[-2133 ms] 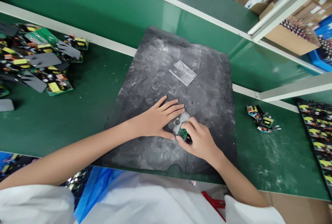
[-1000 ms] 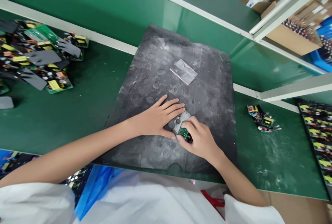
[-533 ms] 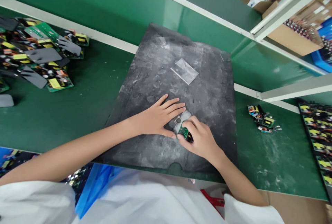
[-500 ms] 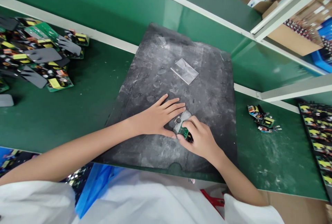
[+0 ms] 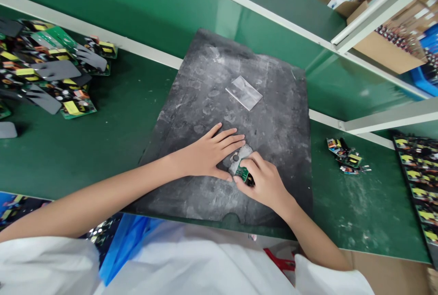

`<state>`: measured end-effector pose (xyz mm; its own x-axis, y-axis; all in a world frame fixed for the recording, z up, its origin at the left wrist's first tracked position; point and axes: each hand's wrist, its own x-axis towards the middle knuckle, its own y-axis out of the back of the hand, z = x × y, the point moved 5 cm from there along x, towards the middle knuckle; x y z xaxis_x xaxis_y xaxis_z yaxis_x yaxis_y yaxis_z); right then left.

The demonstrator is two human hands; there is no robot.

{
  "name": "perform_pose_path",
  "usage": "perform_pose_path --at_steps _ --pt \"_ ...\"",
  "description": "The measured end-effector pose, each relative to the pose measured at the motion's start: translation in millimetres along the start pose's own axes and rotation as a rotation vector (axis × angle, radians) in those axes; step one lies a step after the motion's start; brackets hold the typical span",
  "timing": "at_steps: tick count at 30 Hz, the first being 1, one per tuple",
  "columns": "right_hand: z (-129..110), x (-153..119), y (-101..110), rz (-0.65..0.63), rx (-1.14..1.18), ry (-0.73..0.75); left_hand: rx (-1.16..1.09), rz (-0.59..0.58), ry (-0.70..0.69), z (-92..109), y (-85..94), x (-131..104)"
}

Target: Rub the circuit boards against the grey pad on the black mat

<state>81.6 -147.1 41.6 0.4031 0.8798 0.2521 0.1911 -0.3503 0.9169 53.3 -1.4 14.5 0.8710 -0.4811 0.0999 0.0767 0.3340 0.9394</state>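
My left hand lies flat on the dark mat, fingers spread, its fingertips beside a grey metal plate that has a round hole. My right hand is closed around a small green circuit board, which it holds against the near edge of that plate. Much of the board and its components is hidden under the fingers. Farther up the mat lies a clear, flat rectangular piece.
Circuit boards and grey flat pieces are heaped on the left of the green bench. A few populated boards lie to the right, near a black tray filled with boards. A white frame post rises at right.
Almost nothing differs. Both hands, the circuit board and the metal plate keep their places; only the camera's view has shifted slightly.
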Motion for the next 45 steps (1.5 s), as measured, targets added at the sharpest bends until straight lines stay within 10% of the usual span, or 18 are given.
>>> perform_pose_path --at_steps 45 --pt "5 -2 4 0.053 -0.115 -0.093 -0.010 -0.025 0.016 1 1.6 2"
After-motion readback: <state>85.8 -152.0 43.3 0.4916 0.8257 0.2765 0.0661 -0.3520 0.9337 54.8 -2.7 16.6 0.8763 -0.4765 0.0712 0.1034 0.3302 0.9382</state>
